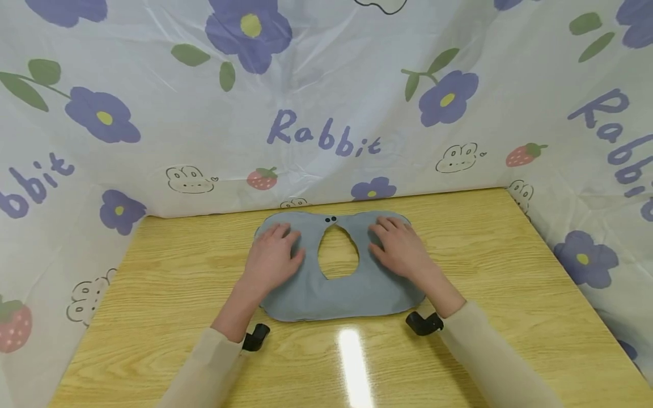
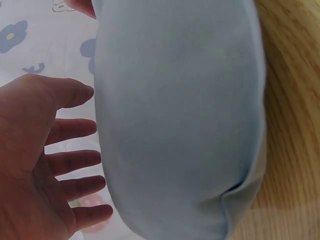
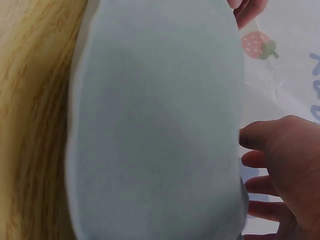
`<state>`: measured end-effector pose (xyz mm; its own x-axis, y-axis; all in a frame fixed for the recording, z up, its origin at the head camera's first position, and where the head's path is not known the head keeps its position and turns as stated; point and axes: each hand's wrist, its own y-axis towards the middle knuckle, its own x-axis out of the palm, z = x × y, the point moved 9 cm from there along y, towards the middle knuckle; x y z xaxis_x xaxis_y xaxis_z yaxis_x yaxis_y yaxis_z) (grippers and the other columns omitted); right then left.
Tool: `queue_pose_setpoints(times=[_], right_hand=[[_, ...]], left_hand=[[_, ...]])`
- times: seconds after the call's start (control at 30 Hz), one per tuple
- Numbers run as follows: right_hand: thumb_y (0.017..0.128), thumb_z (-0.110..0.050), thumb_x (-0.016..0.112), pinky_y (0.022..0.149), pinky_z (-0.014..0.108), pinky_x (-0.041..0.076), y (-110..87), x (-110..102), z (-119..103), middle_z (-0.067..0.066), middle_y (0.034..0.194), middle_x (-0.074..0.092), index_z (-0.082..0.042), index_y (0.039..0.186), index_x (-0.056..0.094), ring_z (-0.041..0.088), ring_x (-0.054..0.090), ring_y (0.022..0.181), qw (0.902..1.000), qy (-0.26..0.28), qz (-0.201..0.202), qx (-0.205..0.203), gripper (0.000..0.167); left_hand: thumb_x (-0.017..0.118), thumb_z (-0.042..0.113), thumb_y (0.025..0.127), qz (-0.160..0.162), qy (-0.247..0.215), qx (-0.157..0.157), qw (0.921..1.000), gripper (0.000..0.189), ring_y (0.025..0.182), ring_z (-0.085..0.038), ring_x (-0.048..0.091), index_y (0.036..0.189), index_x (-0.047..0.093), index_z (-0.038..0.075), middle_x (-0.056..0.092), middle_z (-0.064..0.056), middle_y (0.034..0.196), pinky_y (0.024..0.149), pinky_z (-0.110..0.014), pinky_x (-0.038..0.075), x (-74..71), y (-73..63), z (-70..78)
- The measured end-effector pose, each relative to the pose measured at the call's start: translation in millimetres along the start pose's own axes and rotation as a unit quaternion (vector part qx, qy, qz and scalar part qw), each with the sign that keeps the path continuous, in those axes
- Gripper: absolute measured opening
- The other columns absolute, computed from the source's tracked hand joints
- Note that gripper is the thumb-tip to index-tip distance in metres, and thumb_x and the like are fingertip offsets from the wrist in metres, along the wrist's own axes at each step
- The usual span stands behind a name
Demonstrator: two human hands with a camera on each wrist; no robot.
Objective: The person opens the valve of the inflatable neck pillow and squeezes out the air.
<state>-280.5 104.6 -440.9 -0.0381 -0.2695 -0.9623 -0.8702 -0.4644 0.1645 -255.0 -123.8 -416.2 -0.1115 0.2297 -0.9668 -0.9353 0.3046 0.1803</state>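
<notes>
A grey-blue neck pillow (image 1: 336,297) lies flat on the wooden table, its teardrop opening in the middle and two dark snap buttons (image 1: 330,219) at the far side where its ends meet. My left hand (image 1: 271,255) rests on the pillow's left lobe with fingers spread and nearly straight. On the right lobe lies my right hand (image 1: 400,246), its fingers relaxed and pointing toward the opening and the back. In the left wrist view the left fingertips (image 2: 85,159) meet the pillow's top surface; in the right wrist view the right thumb (image 3: 252,135) does likewise.
The wooden table (image 1: 189,272) reaches back to a white curtain (image 1: 326,96) printed with flowers, rabbits and strawberries, which also hangs at both sides. A black wrist mount (image 1: 257,337) sits by the left sleeve, another black mount (image 1: 424,323) by the right sleeve.
</notes>
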Motion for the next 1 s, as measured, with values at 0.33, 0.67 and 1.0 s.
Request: queue_pose_setpoints(times=[0.33, 0.67, 1.0], right_hand=[[0.101, -0.028, 0.067, 0.109, 0.061, 0.039, -0.2, 6.7, 1.9, 0.023, 0.149, 0.051, -0.003, 0.140, 0.061, 0.042, 0.046, 0.138, 0.9998, -0.018, -0.005, 0.007, 0.047], [0.102, -0.030, 0.066, 0.109, 0.060, 0.040, -0.8, 8.5, 0.8, 0.022, 0.147, 0.053, -0.004, 0.139, 0.061, 0.041, 0.046, 0.137, 0.9997, -0.021, -0.007, 0.007, 0.046], [0.102, -0.029, 0.066, 0.108, 0.060, 0.041, -2.4, 6.1, 5.3, 0.022, 0.148, 0.052, -0.005, 0.141, 0.061, 0.042, 0.047, 0.136, 0.9998, -0.008, -0.015, 0.009, 0.046]], left_hand=[[0.067, 0.027, 0.100, -0.009, -0.003, -0.006, 0.9999, 0.040, 0.139, -0.046, 0.044, 0.131, 0.069, 0.002, 0.056, -0.025, 0.143, 0.107, -0.064, 0.041, 7.7, -0.7, -2.4], [0.066, 0.028, 0.100, -0.014, 0.005, -0.009, 0.9998, 0.039, 0.139, -0.045, 0.045, 0.131, 0.069, 0.004, 0.055, -0.024, 0.144, 0.106, -0.064, 0.041, 11.2, -2.8, -2.1], [0.067, 0.026, 0.100, -0.003, 0.000, -0.003, 1.0000, 0.038, 0.138, -0.044, 0.045, 0.129, 0.070, 0.002, 0.056, -0.024, 0.142, 0.107, -0.064, 0.040, 2.6, -6.0, -1.0]])
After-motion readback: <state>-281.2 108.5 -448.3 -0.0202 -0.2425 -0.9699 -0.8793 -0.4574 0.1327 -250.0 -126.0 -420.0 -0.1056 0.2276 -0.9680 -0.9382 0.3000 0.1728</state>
